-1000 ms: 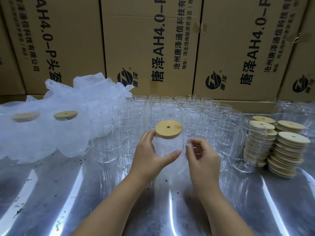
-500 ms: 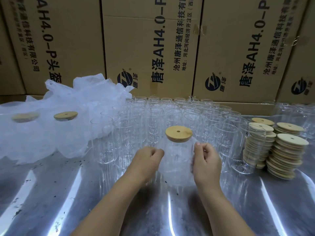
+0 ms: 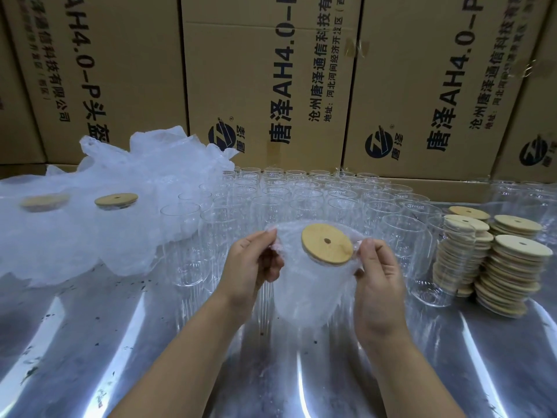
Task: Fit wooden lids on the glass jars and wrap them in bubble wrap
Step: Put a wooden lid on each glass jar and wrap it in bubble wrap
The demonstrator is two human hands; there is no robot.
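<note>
A glass jar with a round wooden lid [image 3: 327,244] sits inside a bubble wrap bag [image 3: 304,294] in the middle of the metal table. The jar leans toward me, so the lid's top faces the camera. My left hand [image 3: 251,267] pinches the bag's upper edge on the left. My right hand [image 3: 376,273] pinches the bag's edge on the right, beside the lid. Behind stand several rows of empty glass jars [image 3: 301,200]. Stacks of wooden lids [image 3: 509,267] are at the right.
At the left lies a pile of bubble wrap [image 3: 99,224] with two lidded, wrapped jars [image 3: 116,202] in it. Large cardboard boxes [image 3: 271,86] form a wall behind the table. The shiny metal table [image 3: 120,342] stretches toward me.
The lidded jar has come down from mid-air into the bubble wrap bag. Both hands moved from the jar's sides to the bag's upper edges, and the jar now leans toward me.
</note>
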